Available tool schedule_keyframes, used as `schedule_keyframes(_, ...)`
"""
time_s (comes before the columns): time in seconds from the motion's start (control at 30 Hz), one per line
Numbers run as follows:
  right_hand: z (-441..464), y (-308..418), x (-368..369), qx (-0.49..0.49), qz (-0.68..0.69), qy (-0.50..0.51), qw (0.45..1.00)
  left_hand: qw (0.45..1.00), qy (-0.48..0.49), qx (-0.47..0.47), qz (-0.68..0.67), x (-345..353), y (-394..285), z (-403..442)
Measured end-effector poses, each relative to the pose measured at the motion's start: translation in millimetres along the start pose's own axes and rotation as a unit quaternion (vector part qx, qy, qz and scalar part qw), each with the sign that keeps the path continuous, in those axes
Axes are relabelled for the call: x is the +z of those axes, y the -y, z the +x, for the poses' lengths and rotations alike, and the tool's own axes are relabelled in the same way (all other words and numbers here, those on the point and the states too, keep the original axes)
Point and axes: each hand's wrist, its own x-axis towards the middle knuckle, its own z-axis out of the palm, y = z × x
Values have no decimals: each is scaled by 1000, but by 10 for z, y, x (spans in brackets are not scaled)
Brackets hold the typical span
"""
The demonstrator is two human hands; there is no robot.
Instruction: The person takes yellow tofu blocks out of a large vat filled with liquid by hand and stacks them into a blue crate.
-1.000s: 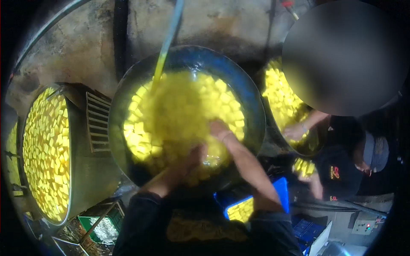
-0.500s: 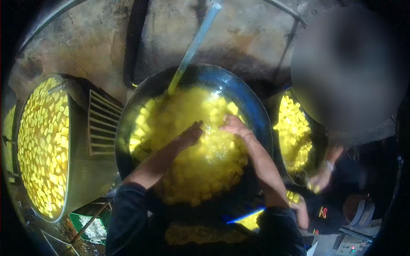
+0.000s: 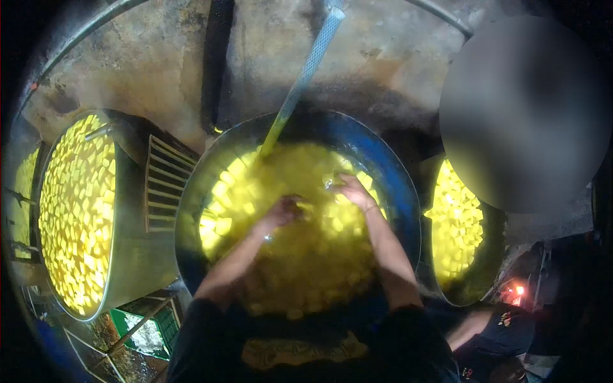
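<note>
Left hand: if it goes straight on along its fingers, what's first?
Left hand: likely the yellow cubes just below the right hand in view; depth unclear, it might pass over them toward the right wrist.

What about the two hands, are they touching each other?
No, a visible gap separates the left hand from the right hand.

Over on the L there's a lg metal vat [image 3: 143, 252] full of yellow chunks [image 3: 76, 217], w/ a slatted rack [image 3: 168, 185] just beside it &, lower down, a green crate [image 3: 168, 325] w/ some white stuff [image 3: 145, 334] in it, can't tell what. On the R I see a dark basin [image 3: 486, 271] w/ its own yellow pieces [image 3: 456, 223], & nr the bottom a co-worker [image 3: 507, 335] in a dark top, w/ an orange-red glow [image 3: 514, 292] just above. Bkgd's a stained grey-brown surface [image 3: 128, 70] w/ a dark strip [image 3: 217, 64] across it.
</note>
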Motion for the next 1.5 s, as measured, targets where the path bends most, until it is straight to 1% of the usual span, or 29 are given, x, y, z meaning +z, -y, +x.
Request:
schedule_keyframes(0.07,-208,42,50,47,209,39,976,985,-15,-60,-162,-10,-130,-51)
schedule_keyframes(0.1,-404,297,225,-1,111,24,994,943,-67,-74,-317,1,-98,-50)
schedule_keyframes(0.13,-521,394,363,0,111,22,994,875,-118,-88,-461,3,-80,-63)
schedule_keyframes(0.2,-674,516,586,-84,74,-7,994,852,-173,-130,-477,115,-247,-67)
schedule_keyframes(0.23,-727,565,675,-57,87,-26,994,906,-220,-66,-357,188,-216,-72)
schedule_keyframes(0.3,-788,596,800,-63,28,-34,997,938,-259,2,-230,295,-10,-40)
schedule_keyframes(0.33,-807,614,853,-70,-29,-41,996,880,-258,-5,-398,333,92,6)
schedule_keyframes(0.4,-905,818,1007,-83,-84,-54,992,796,-246,-12,-553,398,-127,-14)
schedule_keyframes(0.47,-896,828,1109,-64,-106,-59,991,740,-274,-89,-608,535,-434,-64)
schedule_keyframes(0.5,-880,823,1143,-66,-206,-74,973,740,-274,-88,-609,595,-428,-36)
schedule_keyframes(0.6,-864,853,1210,-43,-110,-100,988,730,-283,-36,-621,666,-249,24)
schedule_keyframes(0.67,-906,988,1260,-90,-161,-121,975,814,-205,119,-530,716,-82,16)
schedule_keyframes(0.73,-853,935,1315,-135,-207,-147,958,803,-212,104,-547,732,-40,76)
schedule_keyframes(0.8,-550,428,1284,-264,-440,-145,846,793,-221,87,-561,690,-177,51)
schedule_keyframes(0.87,-282,31,1190,-393,-659,-165,619,674,-323,-125,-652,585,-664,-125)
schedule_keyframes(0.9,-397,610,1228,-206,-381,-69,898,660,-364,-114,-647,532,-905,-193)
schedule_keyframes(0.93,-447,958,1257,24,-28,41,998,659,-368,-114,-646,450,-751,-183)
schedule_keyframes(1.0,-39,278,1270,-195,-187,-59,961,643,-323,15,-694,193,-303,-191)
schedule_keyframes(1.07,135,31,1543,-122,-261,-151,946,612,-390,4,-688,-106,-437,-240)
schedule_keyframes(1.1,142,-26,1725,-85,-319,-122,936,613,-379,34,-692,-271,-446,-284)
schedule_keyframes(1.13,117,-115,1946,-90,-319,-117,936,614,-368,63,-695,-405,-461,-346)
schedule_keyframes(1.2,46,-307,2307,-141,-506,-207,825,638,-340,90,-685,-534,-527,-441)
schedule_keyframes(1.27,88,-682,2337,-145,-512,-201,823,608,-410,85,-675,-561,-724,-527)
schedule_keyframes(1.33,65,-702,2225,-144,-519,-199,819,618,-346,117,-697,-642,-484,-566)
schedule_keyframes(1.37,10,-605,2073,-36,-328,-167,929,640,-358,113,-671,-611,-491,-596)
schedule_keyframes(1.4,-63,-471,1911,73,-116,-124,983,661,-369,109,-645,-576,-502,-620)
schedule_keyframes(1.43,-147,-318,1795,175,104,-75,976,651,-381,81,-652,-543,-523,-636)
schedule_keyframes(1.47,-341,-29,1748,170,103,-82,977,654,-372,82,-653,-507,-565,-639)
schedule_keyframes(1.5,-645,361,1728,111,193,-51,973,650,-357,55,-668,-449,-608,-636)
